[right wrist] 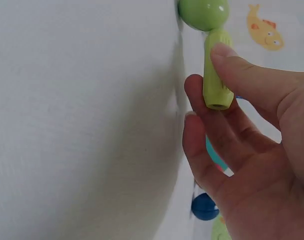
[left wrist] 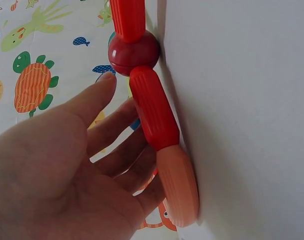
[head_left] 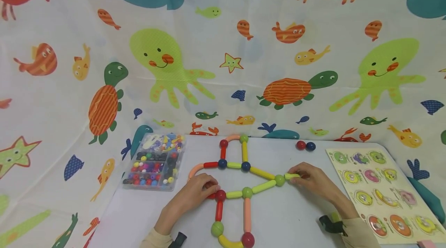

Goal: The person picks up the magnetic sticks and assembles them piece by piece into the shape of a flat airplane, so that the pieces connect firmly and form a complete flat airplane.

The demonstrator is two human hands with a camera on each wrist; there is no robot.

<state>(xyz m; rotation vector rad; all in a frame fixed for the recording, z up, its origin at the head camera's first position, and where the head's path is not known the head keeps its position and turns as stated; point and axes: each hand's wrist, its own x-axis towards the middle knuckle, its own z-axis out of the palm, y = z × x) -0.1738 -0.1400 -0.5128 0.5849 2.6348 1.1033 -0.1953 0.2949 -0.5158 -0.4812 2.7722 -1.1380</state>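
A flat figure of coloured rods and balls [head_left: 245, 166] lies on the white table [head_left: 139, 217]. My left hand [head_left: 208, 185] rests at its left side. Its straight fingers [left wrist: 116, 125] lie against a red rod [left wrist: 154, 107], between a dark red ball [left wrist: 134, 51] and a salmon rod [left wrist: 178, 185]; the thumb stays just off the rod. My right hand [head_left: 297, 175] pinches a light green rod [right wrist: 216, 70] between thumb and fingers. This rod joins a green ball [right wrist: 203, 12] at the figure's right end [head_left: 279, 180].
A clear box of beads [head_left: 153, 163] stands at the table's left. A wooden peg puzzle board [head_left: 383, 190] lies at the right. A loose red ball [head_left: 301, 145] and a blue ball [head_left: 310, 146] sit at the back right. A sea-animal cloth [head_left: 223, 66] hangs behind.
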